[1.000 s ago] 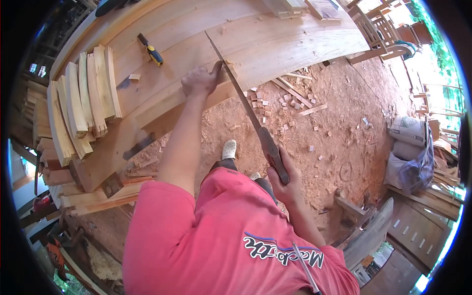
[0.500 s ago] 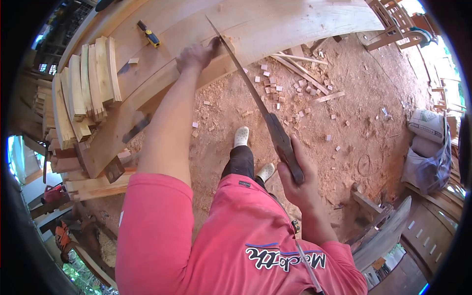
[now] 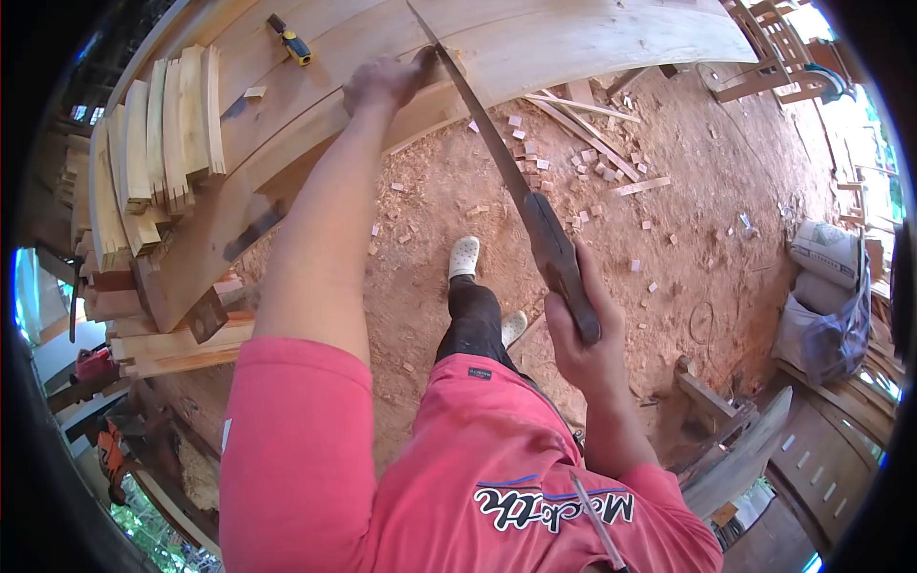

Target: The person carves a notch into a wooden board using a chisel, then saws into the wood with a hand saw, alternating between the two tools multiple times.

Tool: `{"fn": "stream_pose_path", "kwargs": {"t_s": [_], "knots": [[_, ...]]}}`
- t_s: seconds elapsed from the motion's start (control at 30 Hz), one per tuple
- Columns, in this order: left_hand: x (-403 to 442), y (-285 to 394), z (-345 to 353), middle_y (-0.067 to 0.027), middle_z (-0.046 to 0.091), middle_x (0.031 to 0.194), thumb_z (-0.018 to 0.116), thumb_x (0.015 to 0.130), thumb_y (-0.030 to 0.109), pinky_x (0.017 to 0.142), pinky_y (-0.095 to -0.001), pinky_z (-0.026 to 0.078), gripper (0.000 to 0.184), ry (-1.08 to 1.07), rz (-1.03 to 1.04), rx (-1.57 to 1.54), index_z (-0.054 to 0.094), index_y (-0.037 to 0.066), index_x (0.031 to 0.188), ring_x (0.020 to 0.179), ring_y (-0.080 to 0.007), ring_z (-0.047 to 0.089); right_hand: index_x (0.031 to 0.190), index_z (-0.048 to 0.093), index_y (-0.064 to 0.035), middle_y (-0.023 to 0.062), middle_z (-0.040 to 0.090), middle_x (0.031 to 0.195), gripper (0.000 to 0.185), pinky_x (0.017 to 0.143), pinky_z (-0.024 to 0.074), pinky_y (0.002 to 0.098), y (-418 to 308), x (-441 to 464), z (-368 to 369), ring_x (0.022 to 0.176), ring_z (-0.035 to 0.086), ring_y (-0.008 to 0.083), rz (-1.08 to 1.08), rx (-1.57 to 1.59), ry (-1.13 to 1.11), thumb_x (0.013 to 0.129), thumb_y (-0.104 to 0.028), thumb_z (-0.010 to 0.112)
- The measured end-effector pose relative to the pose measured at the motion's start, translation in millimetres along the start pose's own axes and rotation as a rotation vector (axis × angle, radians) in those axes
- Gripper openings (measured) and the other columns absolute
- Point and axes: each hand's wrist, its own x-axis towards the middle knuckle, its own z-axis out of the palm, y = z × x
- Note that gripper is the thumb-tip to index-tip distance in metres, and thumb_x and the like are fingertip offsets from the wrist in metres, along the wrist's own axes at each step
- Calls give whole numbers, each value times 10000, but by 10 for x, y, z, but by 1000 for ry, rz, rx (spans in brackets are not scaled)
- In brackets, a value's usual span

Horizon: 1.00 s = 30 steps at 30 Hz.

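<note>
My right hand [image 3: 594, 329] is wrapped around the dark handle of a handsaw [image 3: 494, 143]. The saw's long, thin blade points away from me, its far part crossing the edge of a wooden workbench [image 3: 611, 43]. Beside the blade, my left hand [image 3: 380, 84] is closed on a small wood piece [image 3: 459, 63] at that edge, thumb close to the saw. Its fingertips are mostly hidden, and so is much of the piece. A yellow-and-black chisel-like tool [image 3: 296, 48] lies on the bench, left of my left hand, near a small wood offcut [image 3: 255, 93].
Curved wood pieces [image 3: 158, 134] are stacked at the bench's left end. Small cut blocks [image 3: 535, 164] and wood strips [image 3: 597, 143] lie on the sawdust-covered floor [image 3: 707, 229]. Filled sacks [image 3: 821, 258] stand at the right, and wooden chairs [image 3: 764, 57] at the far right.
The view has shifted slightly, so the bench sits higher in it. The saw stays across the wood, and its handle appears slightly lower relative to the blade's contact. Both hands keep their holds.
</note>
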Motion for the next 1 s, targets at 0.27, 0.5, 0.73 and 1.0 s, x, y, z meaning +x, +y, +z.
{"fn": "stream_pose_path", "kwargs": {"t_s": [0.27, 0.5, 0.73, 1.0], "knots": [[-52, 39, -51, -166, 691, 1262, 362, 847, 882, 1006, -448, 496, 960, 7, -18, -16, 709, 78, 1242, 1216, -327, 636, 1506, 424, -14, 213, 707, 1181, 592, 844, 541, 322, -45, 308, 95, 1012, 717, 238, 82, -12, -64, 943, -47, 607], [-49, 32, -63, -166, 688, 1269, 382, 851, 866, 1000, -447, 500, 914, -8, -13, -30, 716, 112, 1247, 1223, -322, 632, 1515, 422, -30, 249, 700, 1181, 594, 858, 537, 313, -6, -214, -200, 1065, 718, 267, 4, -56, -44, 947, -51, 594], [-102, 61, -84, -162, 685, 1280, 370, 855, 865, 1008, -443, 498, 929, 18, -28, -20, 720, 93, 1235, 1209, -332, 641, 1491, 445, -24, 193, 703, 972, 575, 743, 524, 304, 26, 728, 196, 800, 641, 147, 25, 13, -41, 958, -119, 638], [-45, 53, -29, -173, 696, 1248, 313, 970, 633, 1005, -461, 499, 739, 14, -38, -72, 723, 70, 1215, 1194, -348, 644, 1493, 360, 94, 226, 620, 1342, 575, 950, 496, 302, -35, -425, -285, 1160, 657, 248, 186, 0, -84, 949, 18, 532]]}}
